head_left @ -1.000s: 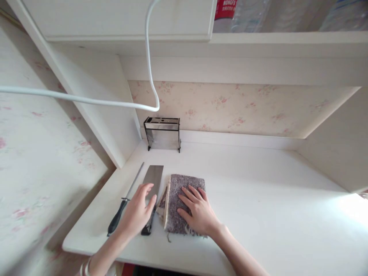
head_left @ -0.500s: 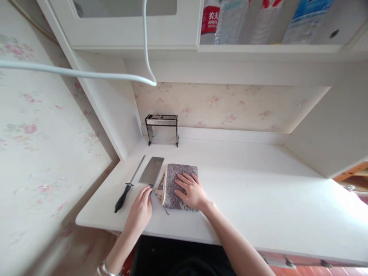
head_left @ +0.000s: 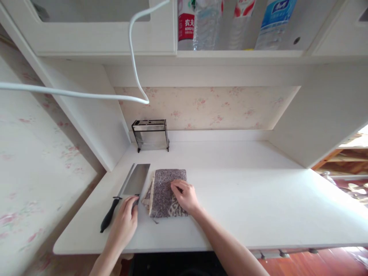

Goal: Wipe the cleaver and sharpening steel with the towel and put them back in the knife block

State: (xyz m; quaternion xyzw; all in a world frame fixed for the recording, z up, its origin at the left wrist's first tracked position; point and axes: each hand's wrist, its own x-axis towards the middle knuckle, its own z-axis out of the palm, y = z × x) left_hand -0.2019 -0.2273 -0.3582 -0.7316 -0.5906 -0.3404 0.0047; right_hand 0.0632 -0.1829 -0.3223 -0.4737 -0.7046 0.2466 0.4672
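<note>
A cleaver [head_left: 137, 179] lies flat on the white counter, its blade pointing toward the wall. My left hand [head_left: 125, 214] wraps round its dark handle, which is mostly covered by the fingers. Close along the blade's left side lies a sharpening steel [head_left: 108, 219] with a black handle. To the right of the cleaver is a folded grey-brown patterned towel [head_left: 164, 193]. On the towel's right part, my right hand [head_left: 184, 195] is closed, thumb and fingers pinched together against the cloth; the exact grip is partly hidden.
A clear-sided knife block [head_left: 151, 136] with black edges stands at the back left. The white counter [head_left: 244, 199] extends to the right. Plastic bottles [head_left: 207, 27] fill an overhead shelf. A white cable [head_left: 86, 94] hangs across the upper left.
My right hand has gone from lying flat with fingers spread to fingers curled together on the towel. The cleaver sits closer to the sharpening steel. The whole view has shifted.
</note>
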